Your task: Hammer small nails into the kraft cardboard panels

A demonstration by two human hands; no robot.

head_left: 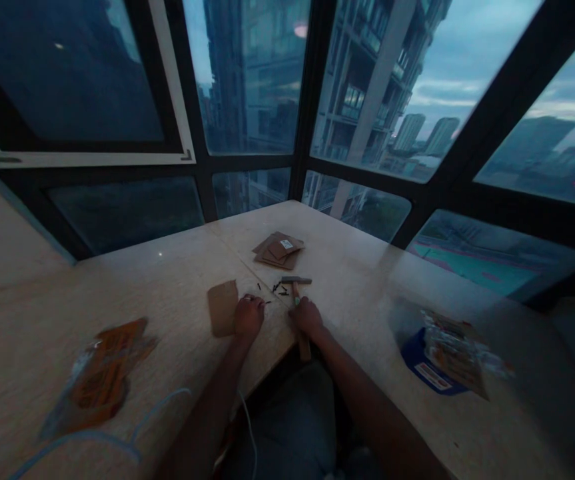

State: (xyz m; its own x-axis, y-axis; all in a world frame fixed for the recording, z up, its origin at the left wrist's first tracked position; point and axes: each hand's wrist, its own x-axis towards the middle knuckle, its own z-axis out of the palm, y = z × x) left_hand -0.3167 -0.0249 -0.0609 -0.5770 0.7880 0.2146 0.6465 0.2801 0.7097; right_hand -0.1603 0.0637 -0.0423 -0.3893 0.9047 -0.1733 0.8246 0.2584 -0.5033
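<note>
My right hand point(306, 315) is closed around the wooden handle of a hammer point(304, 348). Its metal head points away from me, and the handle's end reaches past the table's near edge. My left hand point(250, 315) rests over the right edge of a flat piece of brown cardboard point(221, 308), fingers pinched together. A small dark nail point(268, 303) shows at its fingertips. Between the hands and the hammer head lie several loose dark nails point(283, 292); they are too small to make out whether they are screws.
A stack of brown cardboard pieces point(280, 249) sits farther back on the pale table point(177, 280). To the left are an orange plastic packet point(104, 373) and a pale blue cable point(87, 437). On the right stands a blue box point(430, 367) with clear wrapping. Windows border the table's back.
</note>
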